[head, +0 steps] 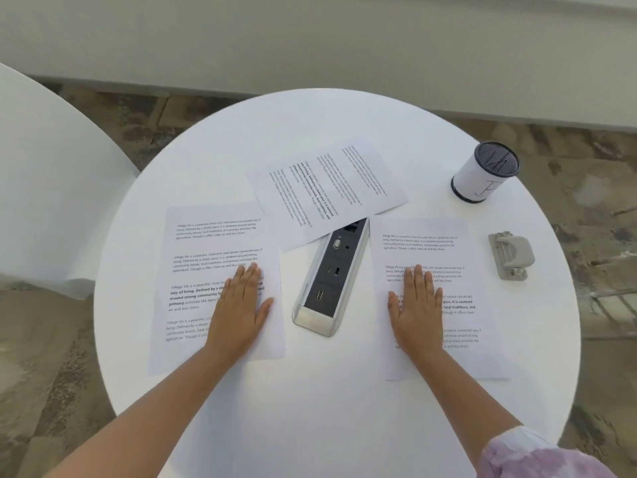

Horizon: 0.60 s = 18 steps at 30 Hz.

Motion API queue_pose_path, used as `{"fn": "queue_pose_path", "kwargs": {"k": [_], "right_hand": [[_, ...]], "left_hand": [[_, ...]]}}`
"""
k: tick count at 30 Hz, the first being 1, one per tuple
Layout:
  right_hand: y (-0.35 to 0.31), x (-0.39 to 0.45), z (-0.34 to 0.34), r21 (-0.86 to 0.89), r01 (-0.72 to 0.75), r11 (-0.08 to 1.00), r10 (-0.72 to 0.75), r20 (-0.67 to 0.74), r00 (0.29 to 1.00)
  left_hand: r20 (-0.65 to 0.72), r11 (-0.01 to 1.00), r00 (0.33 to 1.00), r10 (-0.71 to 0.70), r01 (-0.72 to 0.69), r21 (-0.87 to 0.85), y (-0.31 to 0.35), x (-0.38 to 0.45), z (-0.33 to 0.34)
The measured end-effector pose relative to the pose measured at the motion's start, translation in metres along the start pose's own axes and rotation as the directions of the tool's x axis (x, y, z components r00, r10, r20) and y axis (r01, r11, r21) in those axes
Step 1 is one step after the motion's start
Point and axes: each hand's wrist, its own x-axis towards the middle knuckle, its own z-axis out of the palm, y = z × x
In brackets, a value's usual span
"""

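Three printed sheets lie on a round white table (337,408). My left hand (239,308) rests flat, fingers straight, on the left sheet (193,257). My right hand (417,310) lies flat the same way on the right sheet (458,257). A third sheet (327,188) lies turned sideways at the back, its near edge over the end of a power and socket box (331,284) set in the table's middle between my hands.
A grey hole punch (512,255) sits at the right edge of the table. A white mesh pen cup (484,175) stands at the back right. A white chair (44,188) is to the left, and patterned carpet surrounds the table.
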Motion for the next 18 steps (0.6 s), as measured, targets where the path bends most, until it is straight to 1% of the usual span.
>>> {"fn": "queue_pose_path", "kwargs": {"k": [3, 7, 9, 11, 13, 14, 16, 18], "right_hand": [[-0.004, 0.001, -0.005, -0.024, -0.006, 1.0, 0.006, 0.01, 1.0], [-0.024, 0.0, -0.017, -0.017, 0.024, 1.0, -0.024, -0.024, 0.999], [-0.039, -0.002, -0.022, -0.011, 0.071, 0.997, -0.072, -0.019, 0.997], [-0.052, -0.005, -0.025, 0.011, 0.107, 0.994, -0.107, -0.015, 0.994], [-0.062, -0.009, -0.026, 0.024, 0.133, 0.991, -0.133, -0.007, 0.991], [-0.065, -0.01, -0.026, 0.022, 0.145, 0.989, -0.145, -0.002, 0.989], [-0.069, -0.013, -0.025, 0.02, 0.166, 0.986, -0.166, 0.008, 0.986], [-0.071, -0.014, -0.025, 0.027, 0.18, 0.983, -0.181, 0.014, 0.983]], "left_hand": [[-0.008, 1.0, 1.0, 0.008, -0.008, -0.009, -0.005, 0.002, -0.01], [-0.005, 0.996, 0.998, 0.058, -0.057, 0.062, -0.023, 0.004, -0.029], [-0.037, 0.997, 0.999, 0.018, -0.015, 0.071, -0.035, 0.004, -0.034], [-0.113, 0.993, 0.989, -0.093, 0.101, 0.066, -0.045, 0.003, -0.036], [-0.193, 0.962, 0.948, -0.251, 0.267, 0.056, -0.05, 0.004, -0.036], [-0.208, 0.931, 0.915, -0.346, 0.363, 0.047, -0.051, 0.005, -0.037], [-0.175, 0.84, 0.83, -0.53, 0.542, 0.026, -0.05, 0.008, -0.04], [-0.139, 0.764, 0.758, -0.638, 0.645, 0.007, -0.049, 0.011, -0.041]]}}
